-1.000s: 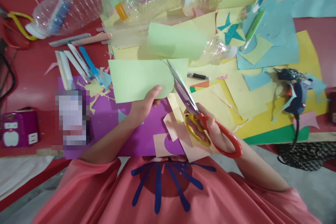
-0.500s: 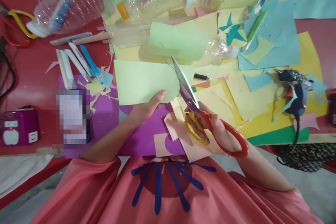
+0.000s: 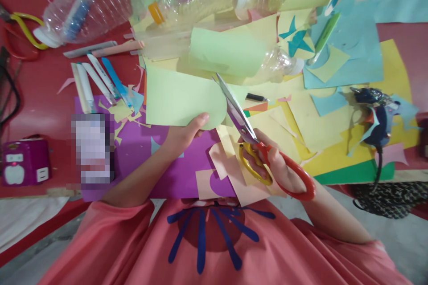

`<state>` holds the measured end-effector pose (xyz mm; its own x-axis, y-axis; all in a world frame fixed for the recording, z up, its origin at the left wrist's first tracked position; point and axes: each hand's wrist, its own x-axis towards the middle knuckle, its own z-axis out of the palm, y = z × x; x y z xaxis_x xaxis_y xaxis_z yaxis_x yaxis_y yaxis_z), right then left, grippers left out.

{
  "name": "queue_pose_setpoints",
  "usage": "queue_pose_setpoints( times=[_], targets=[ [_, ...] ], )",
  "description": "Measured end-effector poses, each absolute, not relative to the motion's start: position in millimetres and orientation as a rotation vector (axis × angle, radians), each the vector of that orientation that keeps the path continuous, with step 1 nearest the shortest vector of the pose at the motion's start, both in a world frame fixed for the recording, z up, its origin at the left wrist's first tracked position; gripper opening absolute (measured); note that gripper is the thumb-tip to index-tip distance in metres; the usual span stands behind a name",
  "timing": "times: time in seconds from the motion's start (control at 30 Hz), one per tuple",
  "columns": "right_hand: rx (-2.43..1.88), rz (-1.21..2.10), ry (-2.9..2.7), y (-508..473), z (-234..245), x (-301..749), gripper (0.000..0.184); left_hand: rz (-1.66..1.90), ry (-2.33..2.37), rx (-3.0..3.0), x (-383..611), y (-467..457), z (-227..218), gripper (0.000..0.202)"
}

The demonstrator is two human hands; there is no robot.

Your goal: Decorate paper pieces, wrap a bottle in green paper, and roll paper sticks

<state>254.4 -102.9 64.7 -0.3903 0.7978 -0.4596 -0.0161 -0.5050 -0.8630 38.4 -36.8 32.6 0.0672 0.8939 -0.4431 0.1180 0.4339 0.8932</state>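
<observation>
My left hand [image 3: 184, 134] pinches the lower edge of a light green paper sheet [image 3: 177, 98] with a rounded right end, holding it above the table. My right hand [image 3: 273, 167] grips scissors [image 3: 249, 131] with one red and one yellow handle loop; the blades point up and left and lie along the curved right edge of the green sheet. Under both hands lie a purple sheet [image 3: 140, 151] and pale pink scraps [image 3: 230, 173].
Clear plastic bottles [image 3: 90, 6] lie at the back of the red table [image 3: 36, 89]. Paper strips [image 3: 96, 82] sit at left, a purple box [image 3: 23, 162] at far left. Yellow, blue and green sheets spread right, with a dark glue gun [image 3: 376, 116] and a black pen [image 3: 256, 97].
The green sheet and my left hand shifted slightly right and up. The scissors moved along the curved edge, and the cut-off piece to the right of the blades is gone.
</observation>
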Motion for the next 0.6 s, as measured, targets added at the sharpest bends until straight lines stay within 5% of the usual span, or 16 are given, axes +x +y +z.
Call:
queue_pose_setpoints(
  times=[0.4, 0.6],
  targets=[
    [-1.258, 1.962, -1.211, -101, 65, 263, 0.055, 1.006, 1.26, 0.937, 40, -32, 21, 0.023],
    [-1.236, 1.965, -1.213, -103, 61, 265, 0.053, 0.903, 1.329, 0.964, 43, -33, 26, 0.04]
  ],
)
